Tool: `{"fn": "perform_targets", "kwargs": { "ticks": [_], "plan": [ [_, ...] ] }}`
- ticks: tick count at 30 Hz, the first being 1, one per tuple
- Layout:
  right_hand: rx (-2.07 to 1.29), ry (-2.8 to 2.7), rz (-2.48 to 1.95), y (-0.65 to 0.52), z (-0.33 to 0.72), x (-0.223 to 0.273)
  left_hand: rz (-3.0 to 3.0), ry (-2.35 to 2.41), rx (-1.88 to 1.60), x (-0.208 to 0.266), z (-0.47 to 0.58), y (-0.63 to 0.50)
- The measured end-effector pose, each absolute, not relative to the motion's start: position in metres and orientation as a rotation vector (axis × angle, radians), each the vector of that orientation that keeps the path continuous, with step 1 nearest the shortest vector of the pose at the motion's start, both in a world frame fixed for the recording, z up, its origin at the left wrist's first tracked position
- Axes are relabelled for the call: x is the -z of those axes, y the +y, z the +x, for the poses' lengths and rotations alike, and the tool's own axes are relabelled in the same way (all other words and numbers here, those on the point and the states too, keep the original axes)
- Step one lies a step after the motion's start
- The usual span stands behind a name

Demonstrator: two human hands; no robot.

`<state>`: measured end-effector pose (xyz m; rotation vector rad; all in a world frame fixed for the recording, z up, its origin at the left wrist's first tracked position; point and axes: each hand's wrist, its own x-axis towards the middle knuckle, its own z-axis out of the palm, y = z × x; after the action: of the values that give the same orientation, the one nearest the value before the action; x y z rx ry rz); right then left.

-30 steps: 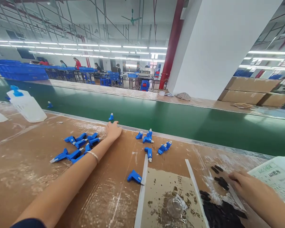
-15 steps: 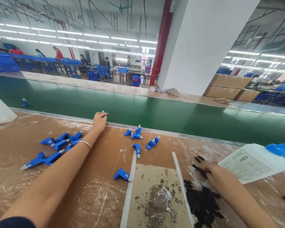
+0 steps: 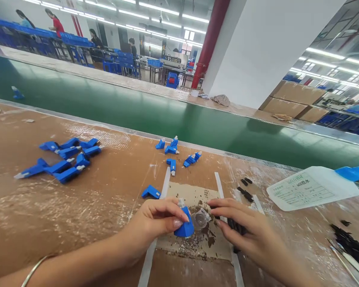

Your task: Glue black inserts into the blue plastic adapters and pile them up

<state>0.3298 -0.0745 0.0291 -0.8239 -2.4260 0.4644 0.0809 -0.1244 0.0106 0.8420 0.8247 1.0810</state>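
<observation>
In my left hand [image 3: 158, 221] is a blue plastic piece [image 3: 185, 225] with a white tip [image 3: 181, 202], pinched between thumb and fingers over the beige board [image 3: 173, 191]. My right hand [image 3: 245, 227] hovers just right of it, slightly blurred, its fingertips drawn together around what looks like a small black strip, mostly hidden. Between the hands, a small clear round dish [image 3: 200, 220] sits on the board among wet-looking spots. Black strips [image 3: 244, 194] lie beyond my right hand, and a pile of them is partly covered by it.
Several blue pieces [image 3: 68, 152] are grouped at left; others [image 3: 171, 149] lie beyond the board. A white glue bottle [image 3: 311, 189] with a blue nozzle lies at right, near more black strips [image 3: 351, 245] and thin tools [image 3: 344, 259]. A green conveyor belt [image 3: 143, 107] runs behind, carrying one blue piece [image 3: 17, 93].
My left hand has come back from the belt's edge to the board, with a blue piece in it. My right hand has moved left from the black strips toward it. The view has tilted down.
</observation>
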Motion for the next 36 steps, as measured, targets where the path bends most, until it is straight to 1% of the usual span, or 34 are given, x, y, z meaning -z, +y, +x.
{"fn": "perform_targets", "kwargs": {
  "ticks": [2,5,10,23,26,31,36],
  "plan": [
    [-0.503,-2.442,-0.749,-0.078,0.326,-0.023,0.724,0.839,-1.064,-0.004,0.082,-0.124],
    [-0.609,-2.462,-0.762,-0.077,0.326,-0.015,0.604,0.831,-1.032,0.001,0.082,-0.123],
    [-0.749,-2.473,-0.801,-0.077,0.326,-0.01,0.61,0.792,-1.026,0.007,0.085,-0.127],
    [-0.804,-2.416,-0.864,-0.076,0.325,-0.01,0.62,0.757,-0.967,0.009,0.086,-0.127],
    [-0.916,-2.278,-0.888,-0.081,0.323,-0.012,0.62,0.725,-0.978,0.009,0.09,-0.129],
    [-1.224,-1.985,-0.745,-0.095,0.316,-0.017,0.567,0.592,-0.973,0.012,0.1,-0.138],
    [-1.269,-1.992,-0.65,-0.102,0.308,-0.019,0.525,0.582,-0.988,0.012,0.103,-0.142]
  ]
}}
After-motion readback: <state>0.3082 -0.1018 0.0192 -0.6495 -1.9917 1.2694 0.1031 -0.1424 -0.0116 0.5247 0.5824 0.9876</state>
